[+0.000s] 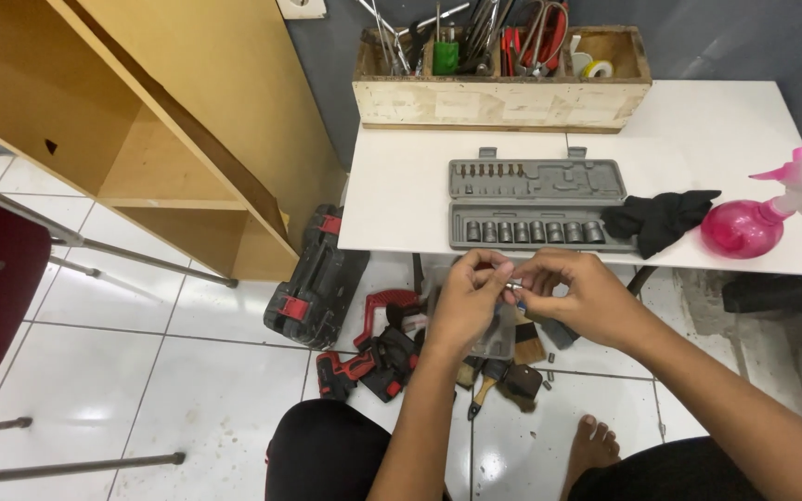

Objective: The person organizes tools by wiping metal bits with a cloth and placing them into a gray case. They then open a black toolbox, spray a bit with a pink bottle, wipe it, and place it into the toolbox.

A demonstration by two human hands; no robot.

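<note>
Head view, taken from above a seated person, shows both hands working together in the air just off the near edge of the white counter.

Largest items first. A wooden shelf unit stands far left. The counter carries a wooden tool crate at its far edge, an open grey socket case in the middle, a black cloth just right of the case, and a pink spray bottle near the right end. On the tiled floor below lie a black and red tool case, a red drill and loose hand tools.

The left hand is closed in a pinch around a small metal piece; the right hand grasps the same piece from the other side. What the piece is, I cannot tell: fingers cover most of it.

Risks noted:
- The piece is held over bare floor, not over the counter. A slip of either grip would probably send it into the clutter below.
- A bare foot rests just beside the scattered tools; a dropped part or a shifted foot could cause injury.
- The spray bottle stands close to the near edge, and an elbow could knock it off.
</note>
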